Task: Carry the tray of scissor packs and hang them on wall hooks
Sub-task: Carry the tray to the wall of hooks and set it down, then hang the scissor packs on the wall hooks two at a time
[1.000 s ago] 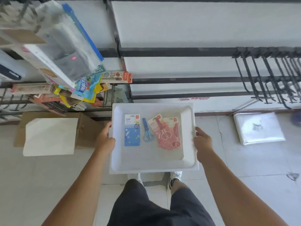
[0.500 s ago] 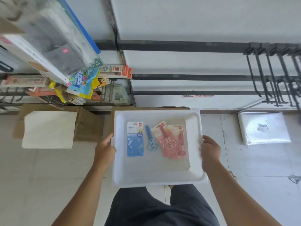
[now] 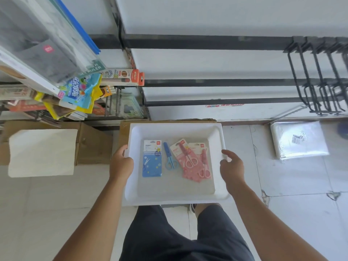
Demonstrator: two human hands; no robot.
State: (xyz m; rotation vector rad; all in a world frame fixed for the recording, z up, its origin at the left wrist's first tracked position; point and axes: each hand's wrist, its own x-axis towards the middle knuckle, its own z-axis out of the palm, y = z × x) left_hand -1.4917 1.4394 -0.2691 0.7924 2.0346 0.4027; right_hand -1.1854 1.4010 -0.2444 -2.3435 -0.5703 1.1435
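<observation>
I hold a white tray point(image 3: 175, 199) level in front of me, above my legs. My left hand point(image 3: 121, 163) grips its left rim and my right hand point(image 3: 231, 167) grips its right rim. Inside lie a blue scissor pack point(image 3: 152, 161), a loose pair of blue scissors point(image 3: 169, 156) beside it, and two overlapping pink scissor packs point(image 3: 194, 162) to the right. Several bare black wall hooks point(image 3: 318, 80) hang from the black rails at the upper right.
Hanging stationery packs point(image 3: 75, 91) crowd the rack at the upper left. Cardboard boxes point(image 3: 90, 144) with a white sheet point(image 3: 42, 152) sit on the floor at left, another box behind the tray. A plastic-wrapped white bundle point(image 3: 299, 139) lies on the tiles at right.
I have stepped closer to the wall with the tray. The tray sits lower in view and now overlaps a cardboard box behind it. Both hands keep their grip.
</observation>
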